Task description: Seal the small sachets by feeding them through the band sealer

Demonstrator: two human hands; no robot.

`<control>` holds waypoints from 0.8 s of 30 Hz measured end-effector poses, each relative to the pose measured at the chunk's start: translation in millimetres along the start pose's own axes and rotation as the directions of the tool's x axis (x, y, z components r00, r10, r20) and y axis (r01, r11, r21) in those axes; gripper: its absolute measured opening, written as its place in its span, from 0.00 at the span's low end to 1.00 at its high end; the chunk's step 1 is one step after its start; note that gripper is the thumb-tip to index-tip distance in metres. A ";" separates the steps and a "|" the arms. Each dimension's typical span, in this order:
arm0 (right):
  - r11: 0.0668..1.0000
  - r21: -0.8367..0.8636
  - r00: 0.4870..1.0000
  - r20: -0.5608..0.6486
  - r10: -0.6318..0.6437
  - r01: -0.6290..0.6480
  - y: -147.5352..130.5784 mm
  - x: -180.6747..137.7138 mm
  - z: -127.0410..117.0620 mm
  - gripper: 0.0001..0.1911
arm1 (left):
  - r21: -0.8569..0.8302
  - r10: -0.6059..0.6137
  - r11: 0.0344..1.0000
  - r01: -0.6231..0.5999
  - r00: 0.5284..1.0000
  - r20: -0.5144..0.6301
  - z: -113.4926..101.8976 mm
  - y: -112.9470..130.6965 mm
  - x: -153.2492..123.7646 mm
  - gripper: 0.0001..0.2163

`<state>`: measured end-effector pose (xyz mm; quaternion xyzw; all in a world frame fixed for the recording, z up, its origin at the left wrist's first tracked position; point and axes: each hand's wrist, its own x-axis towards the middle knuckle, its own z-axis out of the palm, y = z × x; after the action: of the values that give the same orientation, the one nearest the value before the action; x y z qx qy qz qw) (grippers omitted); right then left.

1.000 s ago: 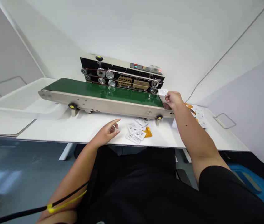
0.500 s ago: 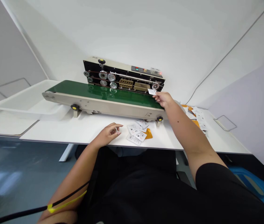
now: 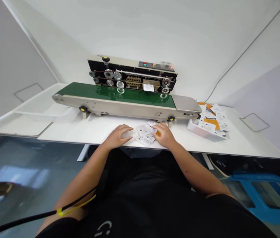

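This is a small packing workshop: a continuous band sealer (image 3: 130, 107) with a green conveyor belt (image 3: 115, 94) stands on a white surface (image 3: 249, 138) just beyond the fingers (image 3: 159, 129). Loose printed sachets (image 3: 145, 134) lie under the fingers, and a white tray (image 3: 195, 128) heaped with more sits to their right.
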<state>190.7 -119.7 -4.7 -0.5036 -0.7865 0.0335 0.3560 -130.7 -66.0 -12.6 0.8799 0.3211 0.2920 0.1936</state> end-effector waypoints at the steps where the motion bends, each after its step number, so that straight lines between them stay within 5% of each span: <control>1: 0.999 -0.021 0.998 0.055 -0.035 0.036 0.9 -13.3 5.5 0.21 | 0.047 0.012 0.999 -0.013 1.000 0.019 3.7 3.9 0.3 0.25; 5: 0.991 -0.082 0.962 0.259 -0.084 0.109 3.7 -34.5 15.8 0.34 | 0.116 0.005 0.993 -0.020 0.992 0.129 28.3 20.9 7.1 0.39; 9: 0.992 -0.056 0.929 0.361 -0.082 0.110 1.2 -28.8 18.8 0.31 | 0.165 -0.097 0.984 0.066 0.977 0.192 54.6 30.9 21.6 0.48; 19: 0.998 -0.059 0.954 0.301 0.004 0.014 2.7 -32.7 17.0 0.23 | 0.203 -0.181 0.964 0.174 0.983 0.016 55.3 34.5 21.2 0.28; 24: 0.999 -0.050 0.950 0.313 0.010 0.006 5.3 -30.5 18.2 0.21 | 0.187 -0.133 0.974 0.128 0.991 0.011 56.6 28.2 19.3 0.33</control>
<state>191.2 -136.4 -36.5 -0.5014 -0.8332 0.0933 0.2138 -69.8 -81.9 -32.9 0.8745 0.4017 0.2371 0.1331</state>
